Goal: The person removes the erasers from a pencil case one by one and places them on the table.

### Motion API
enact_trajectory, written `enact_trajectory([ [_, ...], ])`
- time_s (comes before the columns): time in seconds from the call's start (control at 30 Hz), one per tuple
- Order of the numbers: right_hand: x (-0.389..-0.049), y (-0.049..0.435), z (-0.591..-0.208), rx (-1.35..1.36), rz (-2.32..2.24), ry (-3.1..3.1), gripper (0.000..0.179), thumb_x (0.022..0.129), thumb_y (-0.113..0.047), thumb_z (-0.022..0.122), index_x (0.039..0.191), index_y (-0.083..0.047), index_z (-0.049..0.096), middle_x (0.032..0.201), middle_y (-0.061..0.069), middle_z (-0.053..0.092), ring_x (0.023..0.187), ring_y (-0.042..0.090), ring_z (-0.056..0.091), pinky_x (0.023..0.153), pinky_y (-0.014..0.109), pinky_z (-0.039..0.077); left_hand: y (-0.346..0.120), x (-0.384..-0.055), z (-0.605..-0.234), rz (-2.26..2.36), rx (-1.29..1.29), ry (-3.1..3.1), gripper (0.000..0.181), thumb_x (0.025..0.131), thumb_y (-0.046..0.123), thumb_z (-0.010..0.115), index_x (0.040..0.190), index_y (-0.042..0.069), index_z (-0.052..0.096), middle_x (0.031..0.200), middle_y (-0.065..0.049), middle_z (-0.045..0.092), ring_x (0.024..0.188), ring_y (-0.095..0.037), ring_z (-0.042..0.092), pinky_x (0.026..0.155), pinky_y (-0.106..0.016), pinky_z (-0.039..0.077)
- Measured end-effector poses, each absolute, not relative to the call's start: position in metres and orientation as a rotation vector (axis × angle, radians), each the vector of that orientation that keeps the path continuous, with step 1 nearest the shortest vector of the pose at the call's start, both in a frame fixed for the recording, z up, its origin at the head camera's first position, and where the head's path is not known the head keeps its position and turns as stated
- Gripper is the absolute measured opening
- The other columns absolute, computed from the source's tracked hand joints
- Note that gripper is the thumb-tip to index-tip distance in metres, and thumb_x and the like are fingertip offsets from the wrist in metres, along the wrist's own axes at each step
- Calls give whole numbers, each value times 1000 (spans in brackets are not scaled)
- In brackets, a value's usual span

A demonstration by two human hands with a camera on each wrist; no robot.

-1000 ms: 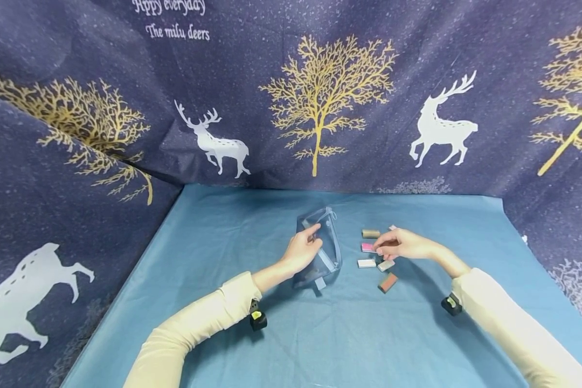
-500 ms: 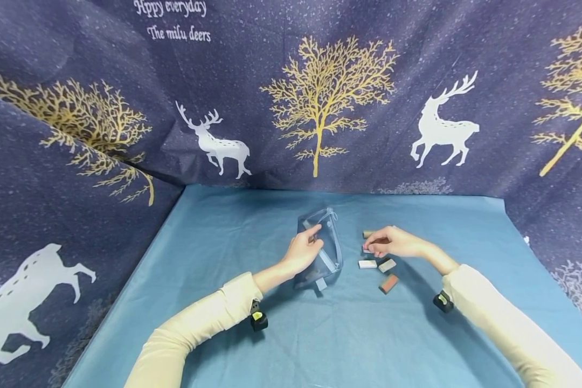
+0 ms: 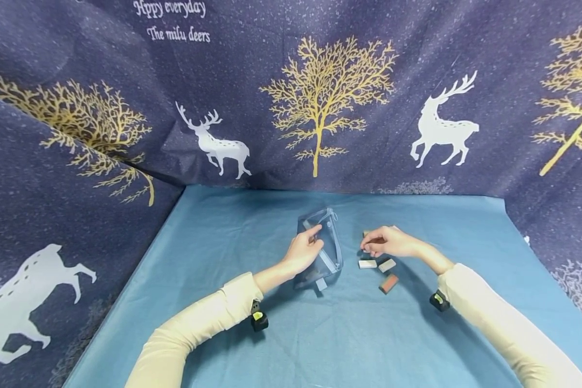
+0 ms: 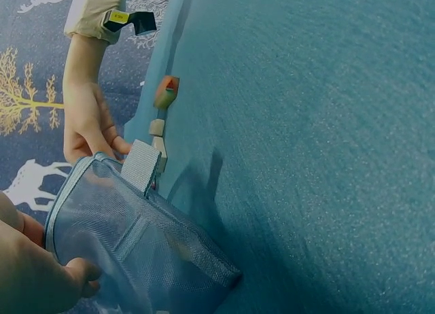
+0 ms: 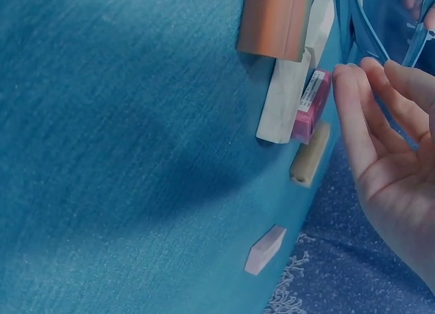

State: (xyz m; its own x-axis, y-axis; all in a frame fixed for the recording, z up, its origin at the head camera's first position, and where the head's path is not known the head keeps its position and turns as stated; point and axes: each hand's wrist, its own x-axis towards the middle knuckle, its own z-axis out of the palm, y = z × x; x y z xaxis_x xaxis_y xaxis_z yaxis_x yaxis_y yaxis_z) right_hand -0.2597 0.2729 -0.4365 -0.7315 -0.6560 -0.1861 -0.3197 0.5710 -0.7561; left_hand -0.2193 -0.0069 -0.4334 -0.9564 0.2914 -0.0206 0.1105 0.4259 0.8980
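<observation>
A blue mesh zip pouch (image 3: pixel 315 253) lies mid-table with its zipped edge spread apart. My left hand (image 3: pixel 304 252) grips it; in the left wrist view the thumb (image 4: pixel 83 273) presses the mesh while fingers sit past the zipper edge. To the right, my right hand (image 3: pixel 388 241) hovers with loosely bent fingers over a pink eraser (image 5: pixel 312 105) with a white label, which the hand hides in the head view. In the right wrist view the fingertips (image 5: pixel 345 73) are right by the eraser's end, and nothing shows between fingers and thumb.
Close to the right hand lie a white block (image 3: pixel 367 264), a pale tan block (image 3: pixel 387 265) and an orange-brown block (image 3: pixel 389 283). An olive block (image 5: pixel 310 154) and a pale pink piece (image 5: pixel 265 249) lie beyond. A dark printed cloth (image 3: pixel 281 134) hangs behind the table.
My right hand has moved left toward the pouch, coming over the pink eraser and covering it from the head view. The left hand and pouch have stayed put.
</observation>
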Motion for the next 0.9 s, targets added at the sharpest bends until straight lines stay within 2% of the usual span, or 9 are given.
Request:
enact_trajectory([
  [0.23, -260, 270, -437, -788, -998, 2367, 27, 93, -19, 49, 110, -2, 62, 96, 15, 65, 83, 25, 64, 71, 27, 54, -7, -219, -434, 1560, 353, 2510, 52, 86, 16, 46, 138, 18, 43, 52, 7, 28, 38, -5, 20, 38, -20, 25],
  [0.4, -260, 264, -436, -821, -1011, 2365, 27, 94, -17, 48, 110, 0, 62, 94, 17, 65, 83, 28, 64, 72, 32, 54, -7, -218, -434, 1572, 357, 2511, 51, 87, 15, 47, 137, 19, 43, 51, 7, 29, 34, -2, 19, 37, -21, 24],
  [0.53, -261, 259, -435, -852, -1031, 2389, 26, 94, -15, 48, 108, 0, 63, 90, 16, 66, 77, 30, 63, 65, 35, 53, -6, -218, -433, 1584, 354, 2515, 52, 87, 15, 47, 138, 18, 42, 50, 7, 28, 34, -2, 19, 37, -21, 24],
  [0.63, -263, 255, -433, -872, -1031, 2418, 26, 93, -16, 49, 108, 0, 63, 90, 15, 67, 74, 31, 62, 58, 30, 50, -6, -218, -432, 1587, 335, 2509, 53, 87, 16, 46, 139, 16, 41, 48, 8, 27, 36, -4, 20, 37, -20, 24],
  [0.9, -265, 245, -432, -924, -998, 2447, 27, 93, -18, 50, 110, -2, 63, 92, 14, 67, 80, 28, 64, 66, 23, 50, -5, -219, -436, 1585, 314, 2497, 52, 87, 18, 45, 139, 19, 40, 47, 8, 27, 40, -8, 20, 39, -20, 25],
])
